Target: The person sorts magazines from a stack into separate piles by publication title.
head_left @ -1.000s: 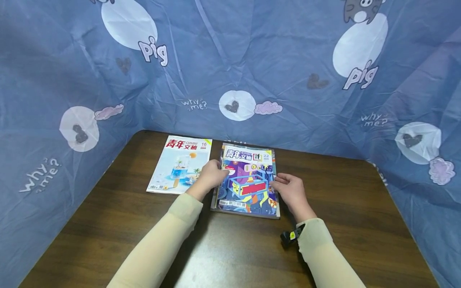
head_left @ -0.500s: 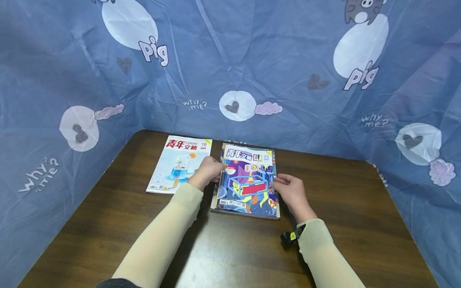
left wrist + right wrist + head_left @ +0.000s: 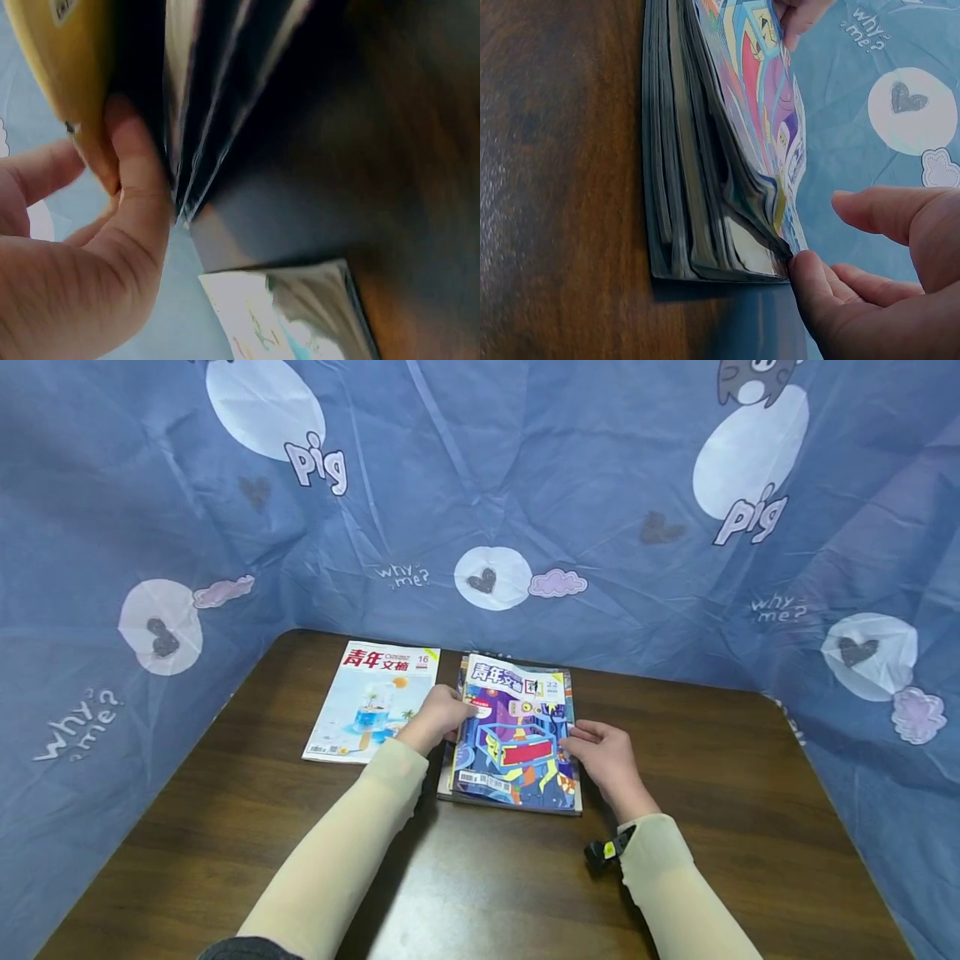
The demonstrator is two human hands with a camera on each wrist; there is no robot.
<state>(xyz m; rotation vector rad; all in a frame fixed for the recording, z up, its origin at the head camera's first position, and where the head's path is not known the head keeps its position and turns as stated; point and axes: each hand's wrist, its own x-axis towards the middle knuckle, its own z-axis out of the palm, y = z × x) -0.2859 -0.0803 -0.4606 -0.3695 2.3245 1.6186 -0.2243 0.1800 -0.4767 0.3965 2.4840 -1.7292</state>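
A colourful purple and blue magazine (image 3: pixel 517 752) tops a pile of magazines (image 3: pixel 679 180) on the table. My left hand (image 3: pixel 435 718) pinches its left edge between thumb and fingers. In the left wrist view its yellow underside (image 3: pixel 79 67) stands off the magazines below, with a dark gap between. At the pile's other side, my right hand (image 3: pixel 609 768) touches the right edge. The right wrist view shows a fingertip (image 3: pixel 804 262) against the edge while another finger stays apart from it. The top cover bows slightly there.
A white magazine (image 3: pixel 375 710) with an ice-lolly picture lies flat to the left of the pile, partly behind my left hand. The brown wooden table (image 3: pixel 480 877) ends at a blue patterned cloth (image 3: pixel 600 627) behind. A black strap device (image 3: pixel 606 853) sits at my right wrist.
My left hand first drew slightly back, then came up with the top magazine's left edge, which is now raised and slightly skewed. The right hand has kept its place.
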